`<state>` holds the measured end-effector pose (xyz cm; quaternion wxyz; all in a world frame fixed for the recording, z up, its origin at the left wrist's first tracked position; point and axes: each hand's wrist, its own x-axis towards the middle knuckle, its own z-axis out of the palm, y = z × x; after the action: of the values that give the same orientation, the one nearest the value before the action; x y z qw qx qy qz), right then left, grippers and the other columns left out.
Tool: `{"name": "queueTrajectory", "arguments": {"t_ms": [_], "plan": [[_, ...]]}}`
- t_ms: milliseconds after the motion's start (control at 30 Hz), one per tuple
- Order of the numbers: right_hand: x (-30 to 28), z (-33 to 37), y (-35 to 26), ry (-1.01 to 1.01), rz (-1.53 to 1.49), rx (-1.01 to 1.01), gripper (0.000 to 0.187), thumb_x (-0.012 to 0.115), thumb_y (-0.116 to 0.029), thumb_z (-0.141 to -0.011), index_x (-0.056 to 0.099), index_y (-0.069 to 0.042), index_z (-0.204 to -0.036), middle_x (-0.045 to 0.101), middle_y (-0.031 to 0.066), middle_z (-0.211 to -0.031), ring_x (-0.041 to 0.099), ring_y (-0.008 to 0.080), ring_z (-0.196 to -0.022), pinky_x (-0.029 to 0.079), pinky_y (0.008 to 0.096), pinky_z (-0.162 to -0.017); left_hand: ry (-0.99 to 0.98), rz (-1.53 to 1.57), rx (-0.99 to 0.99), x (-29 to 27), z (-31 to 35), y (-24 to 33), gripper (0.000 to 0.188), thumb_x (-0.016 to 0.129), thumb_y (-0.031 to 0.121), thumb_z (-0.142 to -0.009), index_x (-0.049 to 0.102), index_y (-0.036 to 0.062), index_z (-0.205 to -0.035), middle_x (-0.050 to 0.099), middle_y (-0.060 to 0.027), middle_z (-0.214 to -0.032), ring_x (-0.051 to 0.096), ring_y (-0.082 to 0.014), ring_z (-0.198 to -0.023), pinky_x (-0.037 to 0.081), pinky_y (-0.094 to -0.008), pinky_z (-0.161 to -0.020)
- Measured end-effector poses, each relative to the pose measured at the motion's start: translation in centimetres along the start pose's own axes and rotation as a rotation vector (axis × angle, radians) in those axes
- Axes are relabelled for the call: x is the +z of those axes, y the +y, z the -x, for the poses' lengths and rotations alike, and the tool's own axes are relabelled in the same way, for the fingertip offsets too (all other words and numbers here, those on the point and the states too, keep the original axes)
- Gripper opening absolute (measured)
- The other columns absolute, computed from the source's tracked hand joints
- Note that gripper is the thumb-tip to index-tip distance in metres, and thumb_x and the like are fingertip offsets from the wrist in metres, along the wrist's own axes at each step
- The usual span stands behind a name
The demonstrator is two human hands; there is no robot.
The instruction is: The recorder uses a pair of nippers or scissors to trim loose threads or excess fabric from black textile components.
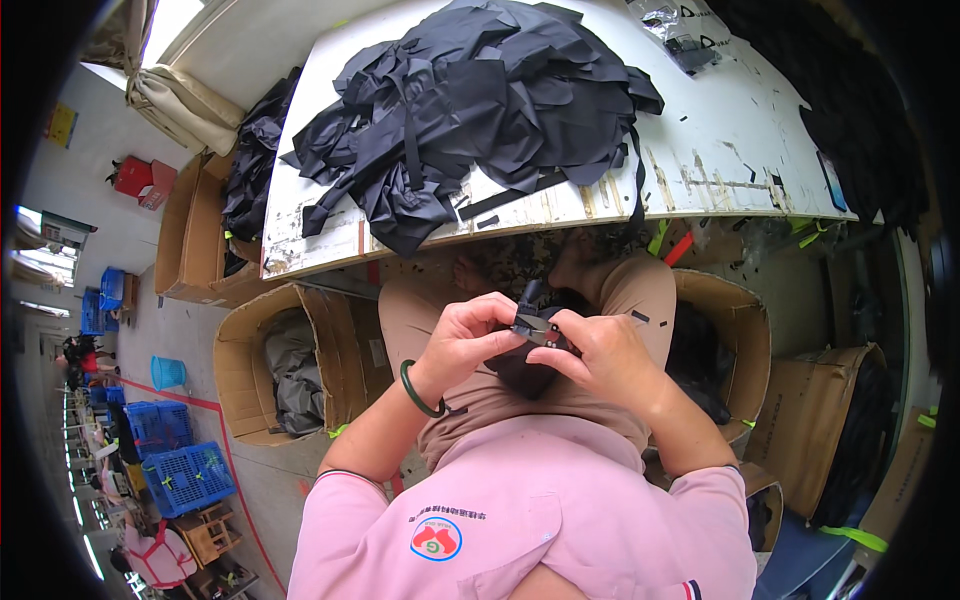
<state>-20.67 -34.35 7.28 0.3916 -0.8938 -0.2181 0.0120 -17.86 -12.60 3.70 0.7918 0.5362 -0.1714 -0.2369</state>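
Above my lap, my left hand (466, 336) pinches the edge of a black fabric piece (524, 372) between thumb and fingers. A dark green bangle (411, 389) circles that wrist. My right hand (606, 348) is closed around small metal snips (536, 327), whose blades lie against the black piece beside my left fingertips. The snips' handle is mostly hidden in my fingers. The rest of the black piece hangs down between my legs. On the white table (720, 150) ahead lies a big heap of black fabric pieces (480, 110).
Left of me, a cardboard box (232, 365) holds grey fabric; another box (185, 235) stands behind it. More boxes with dark fabric (745, 340) (805, 430) are at my right. Clear plastic bags (680, 40) lie on the table. Blue crates (188, 478) stand farther left, near another person (160, 555).
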Motion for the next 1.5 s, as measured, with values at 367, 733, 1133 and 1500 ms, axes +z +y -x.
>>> {"name": "queueTrajectory", "arguments": {"t_ms": [367,733,1133,1500], "plan": [[-0.1,0.4,-0.1,0.017,0.134,-0.047,0.035,0.069,-0.040,-0.082,0.054,-0.008,-0.077,0.058,0.0087,-0.060,0.060,0.0284,-0.054,0.045,0.0390,-0.048,0.017,-0.056,-0.067,0.5,0.3,0.2,0.010,0.063,-0.003,-0.085,0.067,-0.0031,-0.095,0.060,-0.0066,-0.098,0.058,-0.0122,-0.087,0.047,-0.0243,-0.077],[0.8,0.3,1.8,0.170,-0.677,0.189,0.032,0.076,-0.026,-0.079,0.059,-0.002,-0.092,0.059,0.0024,-0.076,0.052,0.0081,-0.069,0.043,0.0268,-0.060,-0.011,-0.117,-0.036,1.6,-0.8,-0.4,0.013,0.065,-0.001,-0.083,0.066,-0.0024,-0.095,0.060,-0.0057,-0.098,0.057,-0.0119,-0.091,0.046,-0.0248,-0.080],[-12.5,15.5,12.9,0.985,-0.769,0.451,0.024,0.058,-0.013,-0.094,0.052,-0.006,-0.117,0.048,-0.0064,-0.071,0.033,-0.0012,-0.047,0.024,0.0174,-0.041,0.502,-0.784,0.337,-6.3,-3.8,1.1,0.025,0.067,0.005,-0.078,0.062,0.0039,-0.102,0.058,-0.0093,-0.103,0.058,-0.0204,-0.087,0.047,-0.0331,-0.082],[-10.6,40.5,21.2,0.627,0.840,0.865,0.054,0.069,-0.052,-0.081,0.069,0.001,-0.072,0.063,0.0178,-0.063,0.055,0.0337,-0.050,0.045,0.0428,-0.050,0.317,-1.867,0.003,-16.5,-10.8,1.1,0.019,0.062,0.015,-0.079,0.072,0.0217,-0.094,0.057,-0.0097,-0.103,0.058,-0.0278,-0.101,0.046,-0.0401,-0.080]]}}
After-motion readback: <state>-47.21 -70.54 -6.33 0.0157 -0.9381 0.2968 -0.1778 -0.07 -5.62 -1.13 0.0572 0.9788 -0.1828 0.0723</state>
